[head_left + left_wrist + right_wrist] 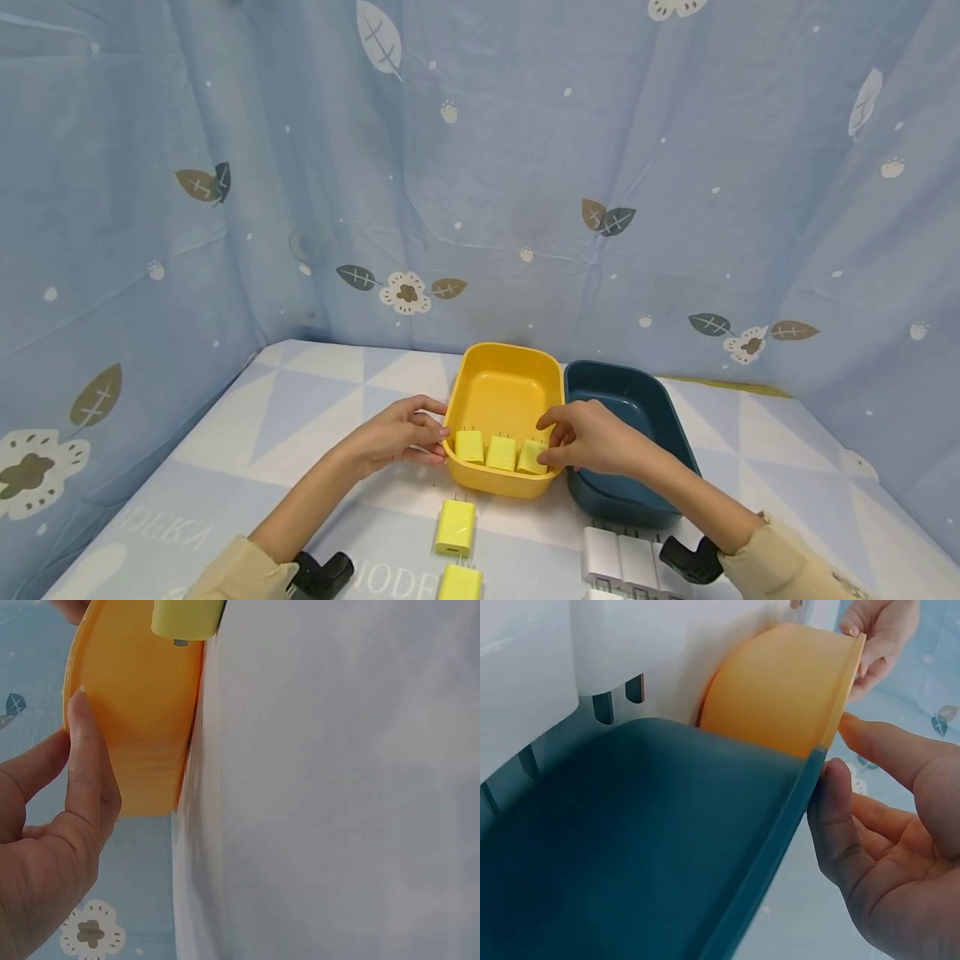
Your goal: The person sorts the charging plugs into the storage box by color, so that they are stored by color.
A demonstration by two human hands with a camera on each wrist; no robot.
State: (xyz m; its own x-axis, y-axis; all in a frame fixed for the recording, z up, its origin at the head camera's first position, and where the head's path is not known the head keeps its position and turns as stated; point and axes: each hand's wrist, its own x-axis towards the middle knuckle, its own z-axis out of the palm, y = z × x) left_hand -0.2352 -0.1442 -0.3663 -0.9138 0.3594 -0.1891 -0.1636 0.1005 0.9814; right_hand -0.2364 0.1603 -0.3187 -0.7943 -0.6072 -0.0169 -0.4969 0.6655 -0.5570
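Note:
A yellow plastic bin [506, 379] stands on the table with three yellow charger plugs [500, 452] along its near end, prongs up. My left hand [401, 433] pinches the bin's left rim, with a finger flat along the outer wall in the left wrist view. Over the bin's right side, my right hand [596, 435] has its thumb tip at the rightmost yellow plug [532, 457], while the index fingertip stays apart above that plug's prongs. From the right wrist view, the right hand's fingertips are right at the yellow rim; the plugs are hidden behind the wall.
A dark blue bin [622, 392] stands close against the yellow bin's right side, under my right forearm. Two more yellow plugs [455, 527] lie in front of the yellow bin. Several white charger plugs [602, 554] sit before the blue bin. A patterned curtain [495, 167] hangs behind.

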